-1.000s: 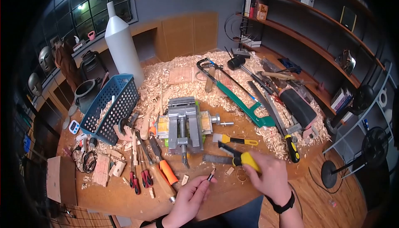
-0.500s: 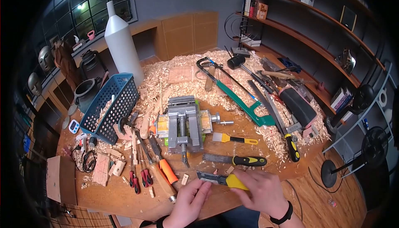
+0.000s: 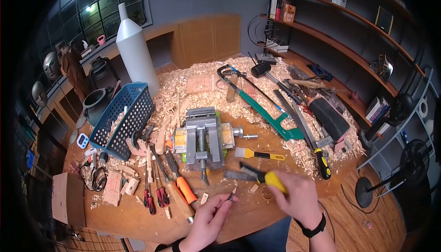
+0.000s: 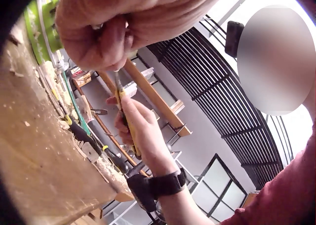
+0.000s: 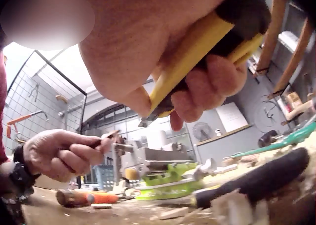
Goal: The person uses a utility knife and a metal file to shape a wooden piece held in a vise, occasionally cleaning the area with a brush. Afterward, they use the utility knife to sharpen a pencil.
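Low in the head view, my left hand [image 3: 209, 220] pinches a dark pencil [image 3: 231, 197], its bare wooden tip [image 3: 234, 190] pointing up and away. To its right, my right hand [image 3: 298, 198] grips a yellow and black utility knife [image 3: 275, 182]; the knife's dark front end points up-left, apart from the pencil. Seen from the right wrist, fingers curl round the yellow handle [image 5: 190, 54], and the left hand [image 5: 66, 155] holds the pencil beyond it. In the left wrist view the left hand's curled fingers [image 4: 106, 47] hide most of the pencil.
A metal vise [image 3: 202, 137] stands mid-table. Right of it lie a brush [image 3: 259, 154] and a green hacksaw [image 3: 271, 116]; a file [image 3: 239, 175] is partly under the knife. Chisels, an orange handle [image 3: 186, 190] and a blue basket [image 3: 124, 119] are at left. Shavings cover the back.
From half a second ago, the right hand has lifted the knife up and right, off the pencil's tip, back near where it was a second ago. The left hand has barely moved.
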The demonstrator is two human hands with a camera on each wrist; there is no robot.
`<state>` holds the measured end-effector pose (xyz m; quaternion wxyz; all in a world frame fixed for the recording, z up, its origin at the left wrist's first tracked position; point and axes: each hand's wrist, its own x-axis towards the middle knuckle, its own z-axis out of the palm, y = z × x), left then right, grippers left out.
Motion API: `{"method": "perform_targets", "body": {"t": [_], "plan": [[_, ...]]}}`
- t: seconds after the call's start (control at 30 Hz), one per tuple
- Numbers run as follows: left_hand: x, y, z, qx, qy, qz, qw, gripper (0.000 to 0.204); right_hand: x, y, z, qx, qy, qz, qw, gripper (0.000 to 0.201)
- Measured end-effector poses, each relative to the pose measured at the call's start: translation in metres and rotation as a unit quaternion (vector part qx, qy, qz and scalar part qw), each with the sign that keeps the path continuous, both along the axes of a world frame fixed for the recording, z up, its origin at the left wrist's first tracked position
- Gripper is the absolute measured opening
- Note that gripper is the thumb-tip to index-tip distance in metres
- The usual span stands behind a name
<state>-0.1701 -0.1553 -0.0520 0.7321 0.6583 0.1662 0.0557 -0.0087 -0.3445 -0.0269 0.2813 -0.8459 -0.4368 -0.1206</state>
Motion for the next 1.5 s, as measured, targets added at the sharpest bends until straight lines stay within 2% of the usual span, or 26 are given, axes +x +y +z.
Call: {"method": "perform_targets", "body": {"t": [0.03,0.1,0.17,0.47,0.63,0.73,0.8,0.83,0.87,0.97,1.07,1.17,1.2,1.27,1.37,1.5], "plan": [[0.001,0.001,-0.002,-0.005,-0.011,-0.004,1.0,0.024,-0.007,0.002,0.002,0.009,0.015,0.039,0.999,0.035],[0.0,0.001,-0.005,0.001,-0.008,0.003,1.0,0.023,-0.024,0.004,0.007,0.025,0.029,0.053,0.998,0.037],[0.001,0.0,-0.004,0.006,-0.006,0.003,1.0,0.023,-0.033,0.004,0.011,-0.014,0.028,0.088,0.996,0.041],[-0.003,-0.004,0.004,-0.009,0.007,0.007,1.0,0.03,-0.032,0.004,0.011,-0.025,0.011,0.093,0.995,0.042],[0.0,-0.002,0.0,0.011,-0.007,0.005,1.0,0.021,-0.022,0.009,0.007,-0.01,0.002,0.104,0.995,0.039],[0.004,-0.001,0.005,-0.029,0.004,0.018,0.999,0.021,-0.01,0.012,0.003,-0.048,-0.005,0.083,0.995,0.035],[-0.013,-0.004,0.01,-0.017,0.005,-0.005,1.0,0.021,0.014,0.005,-0.006,-0.033,-0.009,-0.067,0.997,0.031],[-0.018,-0.005,0.012,-0.008,0.006,-0.026,1.0,0.021,0.017,0.002,-0.006,-0.032,-0.01,-0.066,0.997,0.031],[-0.018,-0.004,0.011,-0.034,0.012,-0.017,0.999,0.021,0.02,0.0,-0.007,-0.02,-0.016,-0.058,0.998,0.03],[-0.007,-0.003,0.003,-0.024,0.014,-0.004,1.0,0.021,0.013,0.002,-0.005,0.009,-0.028,-0.033,0.999,0.031],[-0.002,0.001,0.0,-0.017,-0.004,-0.011,1.0,0.022,-0.005,-0.001,-0.001,0.037,0.01,0.045,0.998,0.035],[-0.001,0.002,0.001,-0.004,-0.002,-0.009,1.0,0.021,-0.027,0.0,0.007,-0.013,0.019,0.092,0.995,0.039],[-0.001,0.002,-0.001,-0.005,-0.001,-0.013,1.0,0.021,-0.031,0.001,0.01,-0.046,0.021,0.092,0.994,0.041],[-0.004,0.002,-0.006,0.049,-0.009,0.002,0.999,0.021,-0.033,0.003,0.009,-0.031,0.025,0.087,0.995,0.041],[-0.003,-0.001,0.001,-0.008,-0.003,0.013,1.0,0.02,-0.033,0.004,0.009,-0.016,0.026,0.087,0.996,0.042],[-0.004,-0.003,0.002,0.011,-0.006,0.011,1.0,0.019,-0.032,0.003,0.009,-0.034,0.015,0.093,0.995,0.041]]}}
